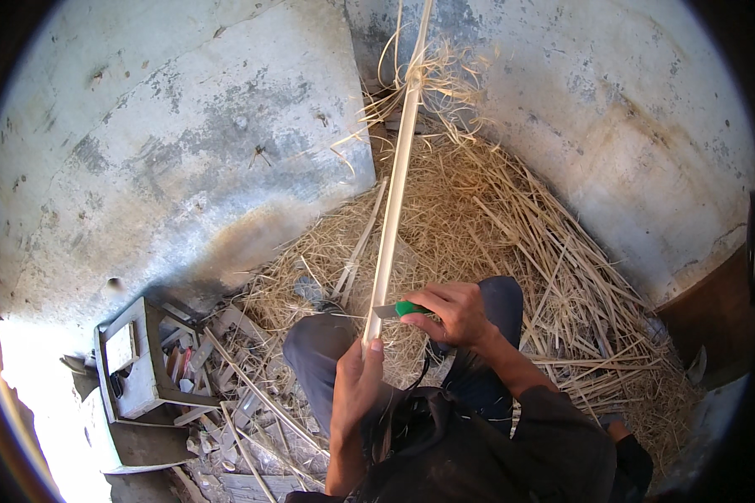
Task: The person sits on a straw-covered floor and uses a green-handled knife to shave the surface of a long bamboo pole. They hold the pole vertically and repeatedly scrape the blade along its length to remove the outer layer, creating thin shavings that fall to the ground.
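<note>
A long, pale split bamboo strip (394, 193) runs from between my knees up toward the wall corner. My left hand (358, 377) is closed round its near end, thumb lying along it. In my right hand (455, 313) is a knife (411, 308) with a green handle, gripped with the fingers wrapped round. Its short, flat blade points left and meets the strip just above my left thumb. Thin curled shavings (453, 80) cling to the strip near its far end.
Straw-like shavings (453, 184) heap on the floor ahead, with loose bamboo strips (554, 251) along the right wall. A worn wooden box-like frame (155, 360) stands at left beside scattered debris (235, 427). Stained walls (226, 126) meet in a corner ahead.
</note>
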`<control>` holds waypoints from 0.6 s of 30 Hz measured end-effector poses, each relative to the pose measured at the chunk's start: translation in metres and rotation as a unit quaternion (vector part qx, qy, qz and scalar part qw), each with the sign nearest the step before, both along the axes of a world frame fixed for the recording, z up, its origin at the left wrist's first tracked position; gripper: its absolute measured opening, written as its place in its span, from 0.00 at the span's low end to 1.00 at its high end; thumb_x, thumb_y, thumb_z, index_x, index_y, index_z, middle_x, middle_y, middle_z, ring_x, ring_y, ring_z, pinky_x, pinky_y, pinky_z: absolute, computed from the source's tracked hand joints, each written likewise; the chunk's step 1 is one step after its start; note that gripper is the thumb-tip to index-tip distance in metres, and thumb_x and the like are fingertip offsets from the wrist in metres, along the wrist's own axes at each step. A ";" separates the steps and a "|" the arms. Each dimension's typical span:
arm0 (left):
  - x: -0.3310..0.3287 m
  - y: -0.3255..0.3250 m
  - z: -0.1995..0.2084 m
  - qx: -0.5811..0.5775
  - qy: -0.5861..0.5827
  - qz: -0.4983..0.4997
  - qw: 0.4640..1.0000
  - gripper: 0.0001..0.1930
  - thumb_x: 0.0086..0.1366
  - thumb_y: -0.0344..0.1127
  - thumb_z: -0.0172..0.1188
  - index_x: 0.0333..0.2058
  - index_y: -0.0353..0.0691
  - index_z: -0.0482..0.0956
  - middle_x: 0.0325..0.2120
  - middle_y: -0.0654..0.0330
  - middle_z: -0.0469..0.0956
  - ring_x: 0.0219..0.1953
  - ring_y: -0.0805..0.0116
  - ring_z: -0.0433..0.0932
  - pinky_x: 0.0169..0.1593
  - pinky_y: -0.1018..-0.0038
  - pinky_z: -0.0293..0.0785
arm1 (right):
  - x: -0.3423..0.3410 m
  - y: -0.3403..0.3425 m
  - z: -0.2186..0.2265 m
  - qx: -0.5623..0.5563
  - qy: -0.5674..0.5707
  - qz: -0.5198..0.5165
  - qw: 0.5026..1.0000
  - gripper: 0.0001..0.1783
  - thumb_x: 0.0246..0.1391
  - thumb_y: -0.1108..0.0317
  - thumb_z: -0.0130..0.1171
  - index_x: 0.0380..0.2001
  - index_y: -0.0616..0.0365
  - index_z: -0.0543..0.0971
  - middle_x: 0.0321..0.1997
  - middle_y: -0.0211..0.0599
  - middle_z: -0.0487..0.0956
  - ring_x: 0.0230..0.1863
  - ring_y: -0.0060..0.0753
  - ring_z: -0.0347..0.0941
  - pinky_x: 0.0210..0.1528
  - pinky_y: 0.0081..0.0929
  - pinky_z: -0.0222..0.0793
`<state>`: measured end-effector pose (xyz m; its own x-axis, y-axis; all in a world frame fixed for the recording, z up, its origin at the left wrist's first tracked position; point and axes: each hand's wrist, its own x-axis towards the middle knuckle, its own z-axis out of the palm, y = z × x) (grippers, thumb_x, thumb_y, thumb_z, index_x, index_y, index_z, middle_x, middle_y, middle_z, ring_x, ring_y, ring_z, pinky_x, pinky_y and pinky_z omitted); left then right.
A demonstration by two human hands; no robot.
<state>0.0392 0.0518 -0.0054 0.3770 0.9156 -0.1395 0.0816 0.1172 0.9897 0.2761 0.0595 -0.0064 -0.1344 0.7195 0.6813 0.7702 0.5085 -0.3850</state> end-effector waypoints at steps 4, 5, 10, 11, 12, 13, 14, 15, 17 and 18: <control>-0.003 -0.001 0.004 0.010 0.020 0.009 1.000 0.18 0.85 0.42 0.51 0.40 0.33 0.78 0.28 0.71 0.70 0.33 0.81 0.66 0.35 0.75 0.65 | 0.000 0.001 0.005 -0.011 -0.019 0.002 1.000 0.19 0.63 0.47 0.72 0.40 0.54 0.89 0.29 0.32 0.86 0.26 0.38 0.83 0.28 0.33 0.76; -0.004 -0.001 0.004 0.012 0.020 0.006 1.000 0.18 0.85 0.42 0.51 0.40 0.32 0.78 0.28 0.71 0.71 0.33 0.81 0.66 0.35 0.74 0.66 | 0.004 0.003 0.001 0.003 -0.011 -0.025 1.000 0.19 0.63 0.47 0.71 0.40 0.52 0.89 0.29 0.32 0.86 0.25 0.38 0.83 0.27 0.34 0.76; -0.019 -0.018 -0.016 -0.026 0.032 -0.036 0.999 0.18 0.84 0.43 0.53 0.37 0.33 0.77 0.26 0.70 0.70 0.31 0.80 0.66 0.34 0.73 0.66 | 0.043 0.024 0.002 0.029 0.036 -0.172 0.984 0.19 0.68 0.50 0.69 0.41 0.58 0.88 0.27 0.36 0.84 0.23 0.38 0.81 0.27 0.33 0.74; -0.023 -0.023 -0.020 -0.032 0.017 -0.051 0.998 0.19 0.84 0.43 0.54 0.37 0.33 0.77 0.25 0.69 0.71 0.31 0.79 0.66 0.34 0.73 0.66 | 0.050 0.025 0.001 0.023 0.047 -0.174 0.983 0.19 0.69 0.51 0.68 0.41 0.59 0.88 0.27 0.37 0.84 0.23 0.36 0.81 0.27 0.33 0.74; -0.022 -0.027 -0.024 -0.022 0.001 -0.050 0.999 0.18 0.83 0.43 0.55 0.37 0.32 0.77 0.24 0.69 0.71 0.30 0.79 0.66 0.33 0.73 0.65 | 0.056 0.025 -0.001 0.016 0.058 -0.176 0.983 0.19 0.70 0.52 0.66 0.41 0.59 0.87 0.26 0.38 0.83 0.23 0.35 0.81 0.26 0.33 0.73; -0.024 -0.029 -0.026 -0.023 0.009 -0.049 0.998 0.18 0.83 0.42 0.56 0.37 0.32 0.77 0.24 0.69 0.71 0.30 0.79 0.66 0.33 0.73 0.65 | 0.060 0.026 -0.004 0.010 0.070 -0.177 0.982 0.19 0.71 0.53 0.65 0.42 0.60 0.87 0.26 0.39 0.83 0.22 0.34 0.80 0.26 0.33 0.72; -0.024 -0.030 -0.012 -0.025 0.018 -0.049 0.998 0.18 0.83 0.42 0.56 0.37 0.32 0.77 0.24 0.69 0.71 0.30 0.79 0.66 0.33 0.73 0.65 | 0.062 0.023 -0.010 0.006 0.106 -0.172 0.979 0.18 0.71 0.55 0.65 0.42 0.61 0.86 0.26 0.40 0.83 0.23 0.31 0.80 0.25 0.33 0.71; -0.022 -0.031 -0.005 -0.028 0.025 -0.047 0.998 0.18 0.83 0.42 0.56 0.37 0.32 0.77 0.24 0.69 0.71 0.29 0.79 0.66 0.32 0.73 0.65 | 0.058 0.018 -0.008 -0.018 0.126 -0.159 0.979 0.17 0.70 0.55 0.66 0.43 0.60 0.86 0.29 0.40 0.84 0.25 0.35 0.82 0.27 0.34 0.73; -0.019 -0.026 -0.003 -0.002 0.032 -0.021 0.999 0.17 0.83 0.41 0.57 0.37 0.32 0.78 0.23 0.68 0.70 0.29 0.79 0.66 0.32 0.72 0.66 | 0.047 0.008 -0.002 -0.063 0.167 -0.133 0.975 0.15 0.68 0.55 0.68 0.43 0.57 0.87 0.34 0.41 0.87 0.30 0.43 0.86 0.32 0.36 0.78; -0.017 -0.023 -0.003 0.013 0.036 -0.009 0.999 0.17 0.83 0.40 0.57 0.37 0.32 0.78 0.23 0.68 0.70 0.29 0.80 0.66 0.32 0.72 0.66 | 0.042 0.005 -0.005 -0.058 0.158 -0.103 0.980 0.16 0.67 0.55 0.69 0.43 0.57 0.87 0.34 0.41 0.87 0.31 0.43 0.86 0.33 0.36 0.78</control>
